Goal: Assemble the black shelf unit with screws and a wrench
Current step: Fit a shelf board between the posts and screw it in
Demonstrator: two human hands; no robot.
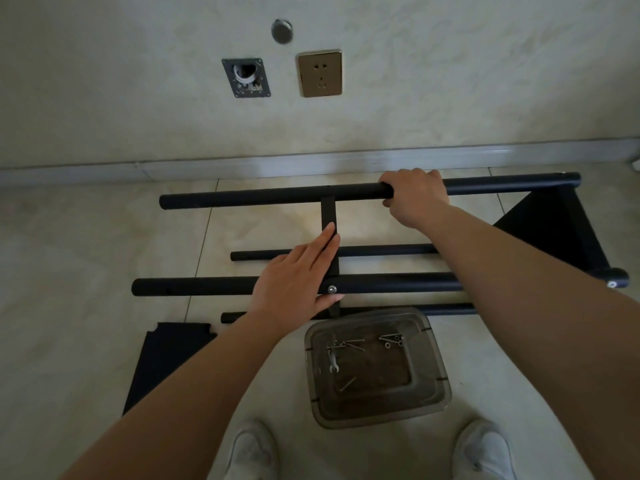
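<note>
I had my right hand (414, 195) wrapped around the far black tube (263, 197) of the shelf frame, which lay on its side on the floor between my hands. My left hand (298, 282) lay flat, fingers straight, pressing the cross bracket (328, 211) against the near tube (194, 286), just beside the seated screw (332, 289). The wrench (333, 362) and spare screws (390, 340) sat in the clear tray (433, 396) below my left hand. I judged the far joint needed aligning squarely before fastening, with the frame held steady so holes matched.
</note>
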